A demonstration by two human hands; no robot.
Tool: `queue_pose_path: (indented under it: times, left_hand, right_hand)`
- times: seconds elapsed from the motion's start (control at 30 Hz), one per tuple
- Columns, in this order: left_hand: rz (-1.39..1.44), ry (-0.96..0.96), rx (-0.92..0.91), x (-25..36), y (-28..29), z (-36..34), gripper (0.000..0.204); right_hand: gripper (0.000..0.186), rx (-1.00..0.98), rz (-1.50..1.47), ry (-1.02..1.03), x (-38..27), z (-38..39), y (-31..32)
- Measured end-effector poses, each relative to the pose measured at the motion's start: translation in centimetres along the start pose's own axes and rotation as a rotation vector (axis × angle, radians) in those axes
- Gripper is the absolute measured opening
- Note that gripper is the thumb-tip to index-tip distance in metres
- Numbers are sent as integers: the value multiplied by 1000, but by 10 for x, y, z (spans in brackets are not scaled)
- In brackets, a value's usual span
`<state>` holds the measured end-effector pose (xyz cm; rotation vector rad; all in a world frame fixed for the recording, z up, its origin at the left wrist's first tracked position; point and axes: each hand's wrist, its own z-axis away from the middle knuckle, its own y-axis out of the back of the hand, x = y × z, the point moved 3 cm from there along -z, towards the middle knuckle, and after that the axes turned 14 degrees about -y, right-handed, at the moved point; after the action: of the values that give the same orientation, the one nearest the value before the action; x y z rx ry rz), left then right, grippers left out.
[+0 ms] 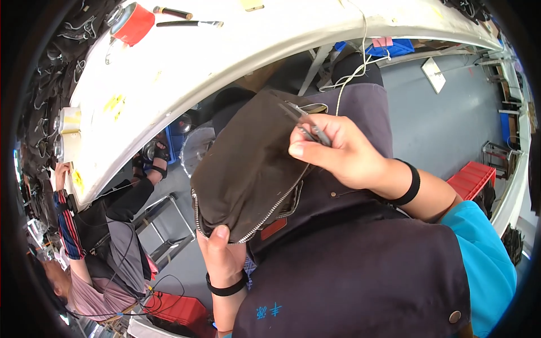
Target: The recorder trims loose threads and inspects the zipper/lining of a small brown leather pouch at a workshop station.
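One dark bag [248,163] sits at the centre, over the lap. The left hand [222,256], at 6 o'clock, pinches its zipper [270,211] edge, apparently to hold the cloth taut. The right hand [338,149], at 3 o'clock, grips small snips [307,125] against the bag. One white table [225,50] curves across 12 o'clock.

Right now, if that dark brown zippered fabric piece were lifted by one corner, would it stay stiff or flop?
Probably flop: the dark brown fabric piece already drapes and folds between the left hand and right hand. It looks light, pinched by a thumb. Its zipper edge curves, so it likely bends too.
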<state>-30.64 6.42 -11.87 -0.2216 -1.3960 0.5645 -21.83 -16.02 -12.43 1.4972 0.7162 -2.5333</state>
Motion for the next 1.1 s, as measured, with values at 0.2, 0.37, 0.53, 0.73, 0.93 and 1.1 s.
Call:
queue_pose_path:
  times: [0.2,0.37,0.53,0.73,0.93,1.1]
  left_hand:
    - [8,-12,-60,3,17,-2,73]
    - [8,-6,-73,4,30,-6,71]
    - [-431,-219,149,3,55,-12,53]
    - [-454,-176,-364,37,8,24,56]
    - [409,265,137,-11,-36,-5,45]
    - [91,21,82,-8,-42,-8,55]
  right_hand:
    - [29,-85,498,459,0,4,5]
    - [34,-6,750,641,21,-7,-4]
    - [25,88,793,734,1,-2,-20]
    - [29,98,782,941,-18,8,-41]
    - [29,-6,814,952,-17,24,-50]
    - [11,-61,718,708,-53,26,-30]
